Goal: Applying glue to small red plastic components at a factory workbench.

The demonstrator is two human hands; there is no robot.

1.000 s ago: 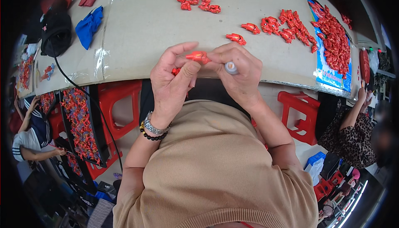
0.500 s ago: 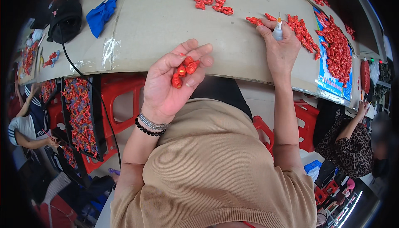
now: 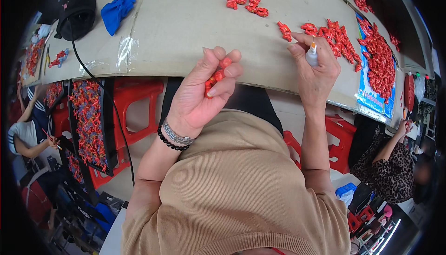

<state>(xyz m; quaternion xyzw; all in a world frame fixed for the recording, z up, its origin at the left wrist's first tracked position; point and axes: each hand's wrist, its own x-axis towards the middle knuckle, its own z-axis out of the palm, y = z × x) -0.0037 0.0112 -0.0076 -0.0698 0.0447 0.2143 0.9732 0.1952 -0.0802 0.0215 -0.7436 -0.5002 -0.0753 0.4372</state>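
Several small glossy red figure pieces lie in my left hand, palm up above the table's near edge, its fingers curled around them. One red piece shows between the thumb and fingertips. My right hand, resting over the table, is closed around a small white squeeze bottle with an orange-based tip pointing up. Another red figure piece is right at this hand's fingertips; whether they pinch it or only touch it, I cannot tell. Past the right hand lies a loose pile of red pieces.
A bigger heap of red pieces covers a blue sheet at the right. More red pieces lie farther back. At left are a blue cloth, a black cap and a hanging black cable. Co-workers sit at both sides.
My left fingers have curled up around the red pieces, which lay on a more open palm. By my right fingertips, one red piece has turned and shifted nearer. The view has moved slightly.
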